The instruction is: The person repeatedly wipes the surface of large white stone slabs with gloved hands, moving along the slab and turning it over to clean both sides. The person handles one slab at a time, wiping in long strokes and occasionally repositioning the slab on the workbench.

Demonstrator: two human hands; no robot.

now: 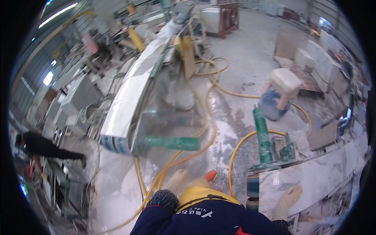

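My right hand (288, 199), in a cream glove, lies on a white marble slab (274, 181) with grey veins. Its fingers are stretched out over the slab's near part, and nothing shows in its grip. In front of my yellow apron (203, 191) hangs my left hand (176, 180), also in a cream glove. Its fingers are too blurred to make out, and I see no object in it. Close by, the orange tip of a boot (210, 176) pokes out past the apron. A green stand (263, 135) rises beside the marble slab.
Yellow hoses (213, 131) snake across the wet floor. A long white slab (131, 92) rests on a rack with a green beam (172, 143). A blue barrel (274, 102) stands ahead to the right. Another person (47, 145) bends at far left. Stone blocks (82, 98) line the sides.
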